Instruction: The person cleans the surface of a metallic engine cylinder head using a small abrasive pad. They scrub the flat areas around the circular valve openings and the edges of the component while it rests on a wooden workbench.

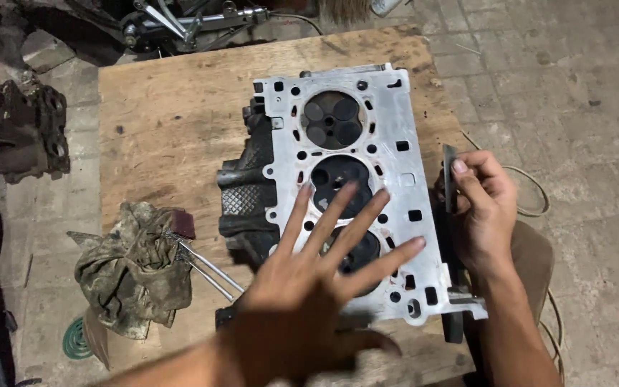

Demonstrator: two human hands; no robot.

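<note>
Left hand (317, 287) splayed wide, blurred, hiding cylinder head (395, 154) lower chamber; right hand (483, 208) pinching dark flat bar (450, 179)

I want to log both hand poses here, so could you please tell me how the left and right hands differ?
The left hand is spread flat, fingers splayed, over the cylinder head; the right hand is curled beside its edge. The left hand holds nothing; the right hand pinches a thin dark flat strip upright. The left hand looks blurred, the right hand sharp. Both are bare.

Third chamber (358, 252) behind left hand (302, 308)
</note>
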